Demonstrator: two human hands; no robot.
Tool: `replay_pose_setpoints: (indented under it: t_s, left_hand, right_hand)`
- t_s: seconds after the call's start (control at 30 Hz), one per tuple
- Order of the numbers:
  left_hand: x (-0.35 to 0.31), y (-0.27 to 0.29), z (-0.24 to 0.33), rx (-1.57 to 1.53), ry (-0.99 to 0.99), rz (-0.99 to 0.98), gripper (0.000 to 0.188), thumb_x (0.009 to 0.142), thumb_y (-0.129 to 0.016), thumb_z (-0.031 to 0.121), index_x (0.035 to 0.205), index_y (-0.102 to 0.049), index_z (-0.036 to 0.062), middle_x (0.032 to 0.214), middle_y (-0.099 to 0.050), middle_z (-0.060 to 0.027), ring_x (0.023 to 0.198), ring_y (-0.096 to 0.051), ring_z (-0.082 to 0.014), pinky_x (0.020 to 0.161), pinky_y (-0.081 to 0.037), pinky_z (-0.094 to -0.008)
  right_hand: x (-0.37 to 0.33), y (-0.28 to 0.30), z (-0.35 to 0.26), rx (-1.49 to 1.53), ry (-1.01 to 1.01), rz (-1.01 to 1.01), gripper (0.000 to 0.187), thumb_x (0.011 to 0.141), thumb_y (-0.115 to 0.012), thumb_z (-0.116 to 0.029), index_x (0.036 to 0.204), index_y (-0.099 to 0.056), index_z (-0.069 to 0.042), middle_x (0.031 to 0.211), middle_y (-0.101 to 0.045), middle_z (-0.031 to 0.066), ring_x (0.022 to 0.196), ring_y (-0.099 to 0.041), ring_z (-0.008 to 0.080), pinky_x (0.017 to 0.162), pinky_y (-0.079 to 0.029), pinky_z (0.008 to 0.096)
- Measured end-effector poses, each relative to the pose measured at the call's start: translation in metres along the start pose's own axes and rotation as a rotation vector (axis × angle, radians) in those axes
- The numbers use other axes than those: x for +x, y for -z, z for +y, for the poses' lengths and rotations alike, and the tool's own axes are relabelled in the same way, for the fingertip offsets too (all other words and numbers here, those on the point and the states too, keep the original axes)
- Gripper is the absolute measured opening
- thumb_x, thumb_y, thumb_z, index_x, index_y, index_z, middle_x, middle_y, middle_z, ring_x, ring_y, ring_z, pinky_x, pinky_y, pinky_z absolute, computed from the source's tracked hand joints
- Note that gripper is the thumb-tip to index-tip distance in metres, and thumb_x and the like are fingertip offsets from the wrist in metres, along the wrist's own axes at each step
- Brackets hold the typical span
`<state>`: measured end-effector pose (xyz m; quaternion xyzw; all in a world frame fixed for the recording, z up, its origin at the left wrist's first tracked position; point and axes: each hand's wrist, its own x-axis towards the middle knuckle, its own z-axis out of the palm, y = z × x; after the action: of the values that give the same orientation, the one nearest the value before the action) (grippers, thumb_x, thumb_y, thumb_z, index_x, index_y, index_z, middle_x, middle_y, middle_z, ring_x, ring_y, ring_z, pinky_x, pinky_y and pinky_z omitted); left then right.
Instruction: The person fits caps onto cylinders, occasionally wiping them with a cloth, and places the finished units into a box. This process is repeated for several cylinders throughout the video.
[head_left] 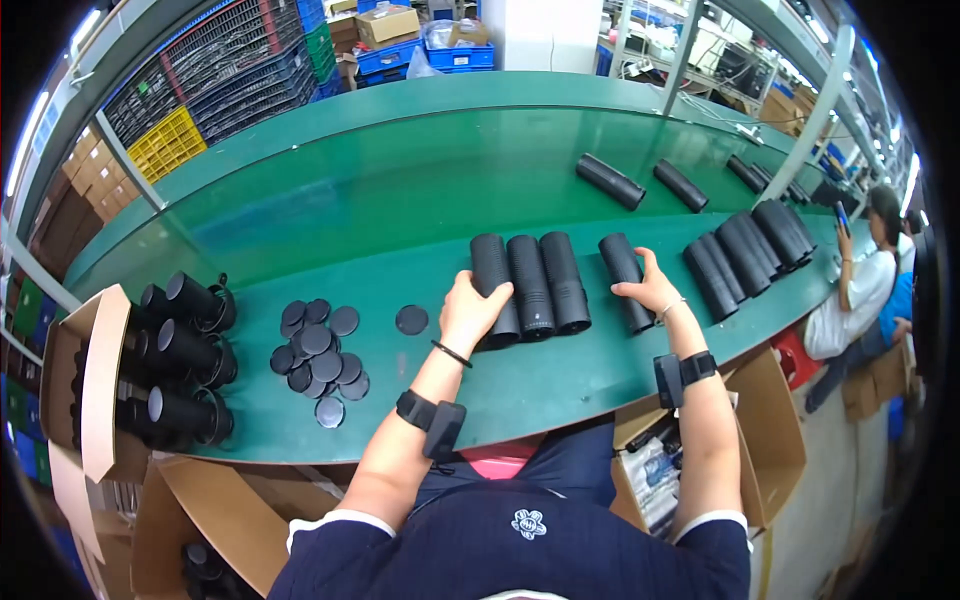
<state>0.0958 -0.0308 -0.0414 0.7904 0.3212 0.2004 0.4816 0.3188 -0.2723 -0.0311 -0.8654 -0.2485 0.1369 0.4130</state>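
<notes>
Left hand (474,308) is partly curled round the leftmost black tube (488,258) of a three-in-a-row lineup on the green worktop (540,395), thumb across the top, so yeah, grasping it. Right hand (655,290) is half open, thumb over a lone black tube (618,260) just right of the row; can't tell if it's actually gripping.

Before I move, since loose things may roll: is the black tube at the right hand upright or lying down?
Lying down: the black tube stretches lengthwise along the green bench, the right hand on it.
</notes>
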Motion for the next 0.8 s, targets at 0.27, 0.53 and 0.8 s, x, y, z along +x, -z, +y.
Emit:
replay_pose_setpoints:
  t_s: [0.27,0.53,0.8]
  left_hand:
    - [0.002,0.009,-0.038,0.270,-0.115,0.034,0.072,0.080,-0.066,0.054,0.108,-0.055,-0.0119,0.104,-0.059,-0.0322,0.100,-0.059,-0.0437,0.087,-0.048,-0.0468]
    - [0.005,0.011,-0.039,0.235,-0.108,-0.022,0.096,0.086,-0.058,0.061,0.137,-0.032,-0.0159,0.127,-0.047,-0.0355,0.118,-0.050,-0.0451,0.099,-0.043,-0.0434]
    - [0.003,0.025,-0.041,0.298,-0.108,0.028,0.090,0.084,-0.063,0.057,0.134,-0.034,-0.0125,0.121,-0.049,-0.0331,0.111,-0.054,-0.0457,0.092,-0.047,-0.0470]
  right_hand:
    - [-0.041,-0.029,-0.073,-0.799,0.273,0.381,0.056,0.074,-0.075,-0.042,0.115,-0.054,-0.008,0.106,-0.058,0.0169,0.101,-0.056,0.0372,0.078,-0.050,0.0491]
    - [-0.033,-0.090,-0.055,-0.288,0.079,0.002,0.101,0.078,-0.069,-0.052,0.147,-0.022,0.004,0.126,-0.052,0.0320,0.113,-0.057,0.0424,0.097,-0.046,0.0449]
    - [-0.079,-0.082,-0.037,0.495,0.184,0.010,0.091,0.077,-0.076,-0.020,0.148,-0.024,0.002,0.132,-0.049,0.0197,0.111,-0.053,0.0243,0.099,-0.041,0.0346]
